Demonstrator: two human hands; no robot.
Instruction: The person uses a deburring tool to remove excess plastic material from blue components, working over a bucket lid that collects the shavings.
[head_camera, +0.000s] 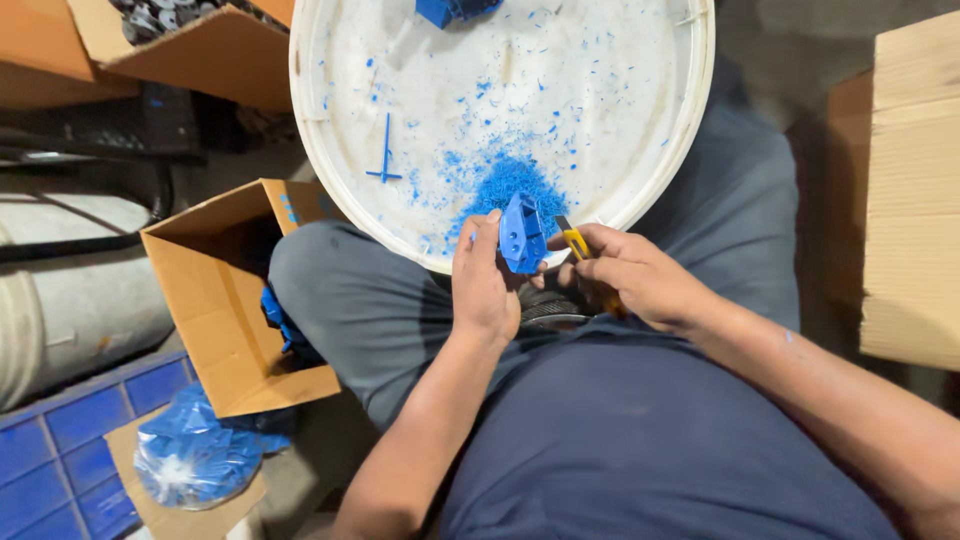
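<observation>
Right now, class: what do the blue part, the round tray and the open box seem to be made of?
Blue part: likely moulded plastic, smooth with a slight sheen; matching blue shavings lie beside it.
Round tray: probably white plastic, scuffed and matt.
Open box: corrugated cardboard, brown, dull, with folded flaps.

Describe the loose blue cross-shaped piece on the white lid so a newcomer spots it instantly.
Start at the big round white lid resting across the person's lap. On its left part, away from the heap of blue shavings by the left hand, lies the blue cross-shaped piece. It is a thin long stick with a short crossbar, unlike the tiny flakes scattered around it.
</observation>
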